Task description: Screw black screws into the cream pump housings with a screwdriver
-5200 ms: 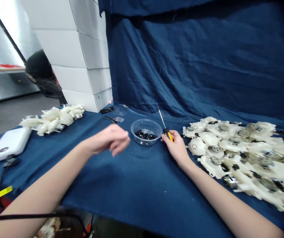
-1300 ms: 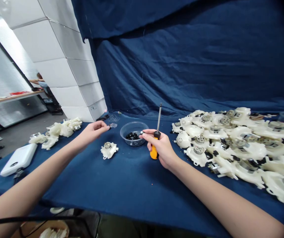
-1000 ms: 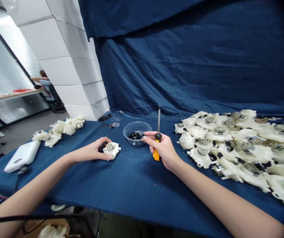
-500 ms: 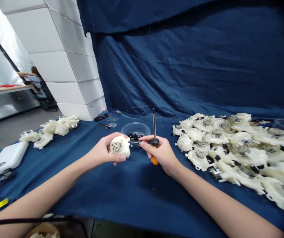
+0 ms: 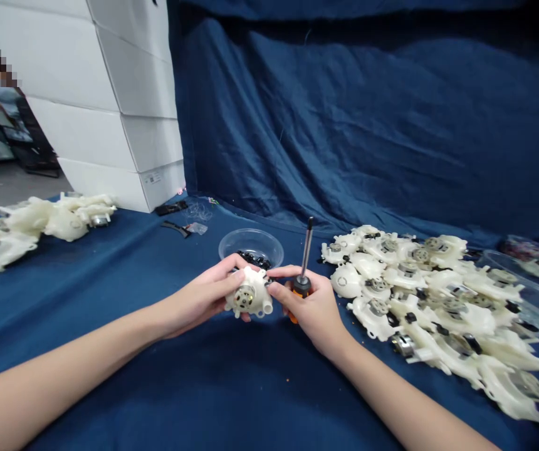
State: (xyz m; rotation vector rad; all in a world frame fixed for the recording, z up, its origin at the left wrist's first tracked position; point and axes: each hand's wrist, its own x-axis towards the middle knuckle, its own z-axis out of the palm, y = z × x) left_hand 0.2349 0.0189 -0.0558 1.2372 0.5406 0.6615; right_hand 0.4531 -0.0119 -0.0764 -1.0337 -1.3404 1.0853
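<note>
My left hand (image 5: 213,291) is closed round a cream plastic housing with a round metal motor (image 5: 253,293) set in its face. The motor side is turned toward me. My right hand (image 5: 314,307) grips a screwdriver (image 5: 306,250), orange and black at the handle, its shaft pointing up. The right thumb and index finger meet at the housing's right edge, pinching a small dark piece too small to name. Just behind the hands is a clear round bowl (image 5: 276,241) of small black parts (image 5: 255,258), partly hidden by the left hand.
On the right lies a large heap of similar cream housings (image 5: 420,294), with a clear plastic container (image 5: 533,269) behind it. A smaller group of housings (image 5: 67,219) is at the left. White boxes (image 5: 138,144) are stacked at the back left; a person (image 5: 1,88) sits beyond.
The housing in my left hand has moved right and turned, and now meets the fingertips of my right hand. My right hand still holds the screwdriver upright. The view has shifted rightward.
</note>
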